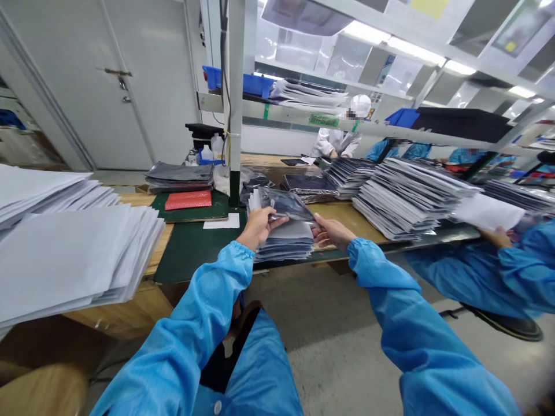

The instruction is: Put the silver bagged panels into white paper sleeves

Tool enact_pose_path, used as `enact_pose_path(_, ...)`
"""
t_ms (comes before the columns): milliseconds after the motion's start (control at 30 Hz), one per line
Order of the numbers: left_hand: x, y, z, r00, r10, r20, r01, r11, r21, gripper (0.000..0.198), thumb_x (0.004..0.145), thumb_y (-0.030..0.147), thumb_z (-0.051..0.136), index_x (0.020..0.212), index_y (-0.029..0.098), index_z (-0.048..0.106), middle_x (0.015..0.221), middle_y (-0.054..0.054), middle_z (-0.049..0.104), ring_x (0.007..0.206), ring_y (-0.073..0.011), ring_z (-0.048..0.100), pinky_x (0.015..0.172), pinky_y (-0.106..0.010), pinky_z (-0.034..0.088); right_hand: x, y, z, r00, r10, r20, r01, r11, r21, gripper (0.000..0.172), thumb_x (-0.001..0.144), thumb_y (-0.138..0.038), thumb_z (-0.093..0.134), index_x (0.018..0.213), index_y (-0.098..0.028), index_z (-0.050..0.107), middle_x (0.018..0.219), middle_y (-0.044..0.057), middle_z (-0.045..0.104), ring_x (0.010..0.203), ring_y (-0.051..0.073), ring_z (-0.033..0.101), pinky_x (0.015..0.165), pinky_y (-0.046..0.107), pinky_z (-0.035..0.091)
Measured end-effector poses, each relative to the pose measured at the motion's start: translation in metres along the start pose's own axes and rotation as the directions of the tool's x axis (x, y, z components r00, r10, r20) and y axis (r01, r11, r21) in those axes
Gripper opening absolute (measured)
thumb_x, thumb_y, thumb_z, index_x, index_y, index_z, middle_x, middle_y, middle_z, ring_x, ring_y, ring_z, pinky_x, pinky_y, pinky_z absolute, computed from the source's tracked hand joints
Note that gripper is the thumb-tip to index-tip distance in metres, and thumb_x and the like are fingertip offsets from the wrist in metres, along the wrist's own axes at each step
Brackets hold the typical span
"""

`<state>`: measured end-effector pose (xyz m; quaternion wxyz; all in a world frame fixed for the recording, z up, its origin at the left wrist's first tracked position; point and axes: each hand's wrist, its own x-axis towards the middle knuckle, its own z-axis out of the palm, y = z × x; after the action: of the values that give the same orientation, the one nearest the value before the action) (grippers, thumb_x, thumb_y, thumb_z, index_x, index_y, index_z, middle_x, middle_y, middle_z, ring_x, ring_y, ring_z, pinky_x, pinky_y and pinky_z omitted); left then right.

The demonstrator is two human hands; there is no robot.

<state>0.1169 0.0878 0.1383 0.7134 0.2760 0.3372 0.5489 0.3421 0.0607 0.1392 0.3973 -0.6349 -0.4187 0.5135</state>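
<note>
Between my two hands is a dark flat sheet in a clear plastic sleeve (287, 203), held over a stack of white-and-dark sheets (284, 245) at the bench edge. My left hand (259, 226) grips its left side, thumb on top and fingers partly spread. At the right corner, my right hand (333, 231) pinches the sleeve between thumb and fingers. The stack lies directly beneath, its layered edges facing me. What is printed on the dark sheet cannot be made out.
Tall stacks of sleeved sheets (407, 196) stand to the right, beside a co-worker's hand (498, 237) holding a white sheet. Large white stacks (65, 248) fill the left. A red bubble pouch (188, 200) lies near a shelf post (235, 115). Another person (338, 141) works opposite.
</note>
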Motion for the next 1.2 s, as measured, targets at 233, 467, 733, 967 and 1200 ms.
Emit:
enact_pose_path(233, -0.009, 0.004, -0.002, 0.992, 0.028, 0.120, -0.037, 0.997, 0.074, 0.018, 0.074, 0.000, 0.061, 0.071, 0.014, 0.050, 0.059, 0.003, 0.055, 0.055, -0.0102, 0.061, 0.071, -0.034, 0.062, 0.000, 0.000, -0.008, 0.975, -0.072, 0.212, 0.021, 0.973, 0.231, 0.029, 0.095, -0.036, 0.060, 0.077, -0.014, 0.062, 0.061, 0.005, 0.068, 0.046, 0.013, 0.062, 0.038, 0.018, 0.050)
enact_pose_path(467, -0.008, -0.003, -0.055, 0.929, 0.370, 0.002, -0.286, 0.715, 0.638, 0.033, 0.078, 0.047, 0.070, 0.084, 0.015, 0.062, 0.073, -0.002, 0.063, 0.060, -0.0146, 0.061, 0.054, -0.025, 0.048, -0.018, 0.019, -0.001, 0.915, -0.359, 0.186, 0.243, 0.855, 0.458, 0.009, 0.077, -0.011, 0.074, 0.080, -0.016, 0.068, 0.069, 0.000, 0.069, 0.057, 0.011, 0.065, 0.055, 0.017, 0.058)
enact_pose_path(733, -0.005, -0.028, -0.087, 0.976, 0.211, 0.048, -0.178, 0.658, 0.731, 0.031, 0.077, 0.038, 0.071, 0.066, 0.018, 0.050, 0.047, 0.006, 0.048, 0.037, -0.0103, 0.048, 0.038, -0.020, 0.034, -0.050, 0.044, -0.008, 0.896, -0.443, 0.022, 0.364, 0.763, 0.535, 0.024, 0.076, -0.024, 0.080, 0.096, -0.022, 0.068, 0.078, -0.003, 0.069, 0.054, 0.009, 0.062, 0.049, 0.016, 0.057)
enact_pose_path(967, -0.011, 0.037, -0.122, 0.911, 0.407, -0.059, -0.275, 0.709, 0.649, 0.010, 0.082, 0.022, 0.061, 0.087, 0.014, 0.057, 0.072, -0.003, 0.067, 0.054, -0.0140, 0.064, 0.053, -0.026, 0.054, -0.099, 0.072, -0.003, 0.915, -0.399, 0.051, 0.339, 0.832, 0.438, 0.049, 0.071, -0.025, 0.085, 0.114, -0.024, 0.064, 0.080, 0.000, 0.070, 0.062, 0.013, 0.063, 0.056, 0.019, 0.054)
enact_pose_path(1200, -0.031, 0.093, -0.215, 0.792, 0.610, -0.030, -0.042, 0.103, 0.994, 0.012, 0.080, 0.013, 0.056, 0.079, 0.015, 0.068, 0.062, -0.007, 0.064, 0.066, -0.0239, 0.064, 0.073, -0.038, 0.051, -0.125, 0.138, 0.026, 0.915, -0.322, 0.244, 0.184, 0.869, 0.459, 0.059, 0.082, -0.031, 0.078, 0.134, -0.032, 0.049, 0.071, -0.001, 0.066, 0.052, 0.014, 0.060, 0.045, 0.022, 0.049)
